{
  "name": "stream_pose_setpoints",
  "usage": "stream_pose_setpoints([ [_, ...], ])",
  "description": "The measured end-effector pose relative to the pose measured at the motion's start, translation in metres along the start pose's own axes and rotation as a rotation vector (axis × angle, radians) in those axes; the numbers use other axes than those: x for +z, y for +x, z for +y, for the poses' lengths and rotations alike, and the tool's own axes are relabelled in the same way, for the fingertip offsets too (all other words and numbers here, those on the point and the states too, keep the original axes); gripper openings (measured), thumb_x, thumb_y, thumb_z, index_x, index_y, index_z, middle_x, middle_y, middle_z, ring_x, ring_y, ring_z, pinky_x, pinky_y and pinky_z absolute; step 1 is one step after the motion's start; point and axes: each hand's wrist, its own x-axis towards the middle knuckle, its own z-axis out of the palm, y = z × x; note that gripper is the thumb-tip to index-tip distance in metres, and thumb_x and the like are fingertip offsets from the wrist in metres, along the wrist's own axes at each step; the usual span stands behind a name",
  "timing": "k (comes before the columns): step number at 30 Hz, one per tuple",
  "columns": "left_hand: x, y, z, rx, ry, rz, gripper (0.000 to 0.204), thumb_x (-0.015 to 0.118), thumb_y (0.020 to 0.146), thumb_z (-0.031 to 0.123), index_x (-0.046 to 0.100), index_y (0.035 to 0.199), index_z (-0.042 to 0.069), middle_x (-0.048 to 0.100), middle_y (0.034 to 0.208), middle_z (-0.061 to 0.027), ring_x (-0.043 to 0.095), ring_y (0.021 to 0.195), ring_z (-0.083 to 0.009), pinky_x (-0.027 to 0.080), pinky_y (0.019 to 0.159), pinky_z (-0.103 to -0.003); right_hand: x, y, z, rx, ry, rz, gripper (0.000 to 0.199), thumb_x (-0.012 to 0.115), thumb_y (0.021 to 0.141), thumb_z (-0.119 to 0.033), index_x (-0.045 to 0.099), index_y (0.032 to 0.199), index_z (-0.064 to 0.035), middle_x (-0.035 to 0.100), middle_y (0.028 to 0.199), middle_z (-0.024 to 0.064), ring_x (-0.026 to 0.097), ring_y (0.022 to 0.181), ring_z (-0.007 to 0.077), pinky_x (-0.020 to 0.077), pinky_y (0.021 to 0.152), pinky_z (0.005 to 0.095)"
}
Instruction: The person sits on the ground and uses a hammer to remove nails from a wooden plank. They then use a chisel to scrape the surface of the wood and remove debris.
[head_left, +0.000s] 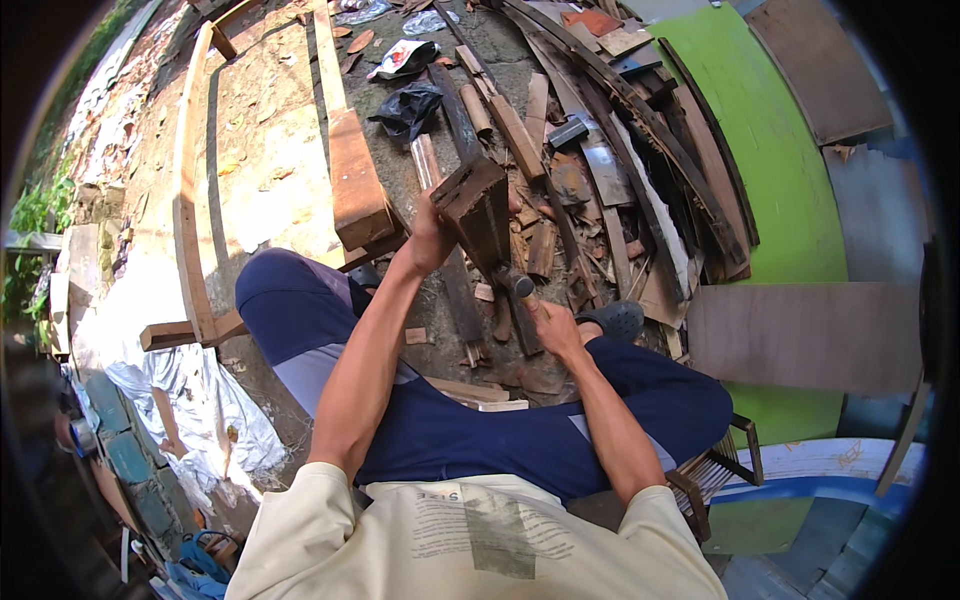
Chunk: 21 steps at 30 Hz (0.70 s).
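My left hand (430, 238) grips the left edge of a dark, weathered wooden piece (480, 215), holding it tilted up in front of my knees. My right hand (553, 328) is closed around the wooden handle of a hammer (524, 287). The hammer's dark head is close to the lower end of the wooden piece; whether they touch I cannot tell. Just left of my left hand, a thick reddish-brown beam (358, 180) rests on a wooden frame.
Wood scraps (540, 245) and long planks (690, 170) are heaped ahead and to the right. A black plastic bag (408, 108) lies further off. At left are a long timber (188, 190) and a white sheet (205, 420). A green panel (770, 130) stands at right.
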Motion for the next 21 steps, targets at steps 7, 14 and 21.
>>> stream_pose_setpoints([
  [7,0.017,0.000,0.012,-0.077,-0.033,-0.209,0.079,0.035,0.087,0.067,0.063,0.105,-0.005,0.066,0.103,-0.0204,0.064,0.100,-0.0280,0.048,0.093,-0.038,-0.004,-0.009,0.010,0.075,-0.083,-0.093,0.084,0.036,0.094,-0.076,0.065,0.082,0.0020,0.061,0.076,0.0296,0.059,0.084,0.0527,0.0446,0.073,0.0545],
  [14,0.038,-0.002,-0.008,-0.111,0.161,-0.255,0.078,0.034,0.093,0.065,0.067,0.093,-0.005,0.067,0.087,-0.0150,0.062,0.082,-0.0213,0.048,0.075,-0.034,-0.001,-0.021,0.030,0.085,-0.193,-0.062,0.086,0.035,0.090,-0.080,0.072,0.089,-0.0021,0.064,0.083,0.0328,0.061,0.092,0.0535,0.0465,0.080,0.0581],
  [21,0.073,-0.001,-0.015,-0.030,0.302,-0.200,0.071,0.035,0.096,0.059,0.069,0.096,-0.003,0.067,0.086,-0.0118,0.061,0.079,-0.0184,0.048,0.074,-0.031,-0.050,-0.049,-0.027,0.337,-0.339,-0.037,0.087,0.042,0.088,-0.080,0.077,0.091,-0.0004,0.071,0.088,0.0296,0.067,0.091,0.0492,0.0519,0.082,0.0535],
])
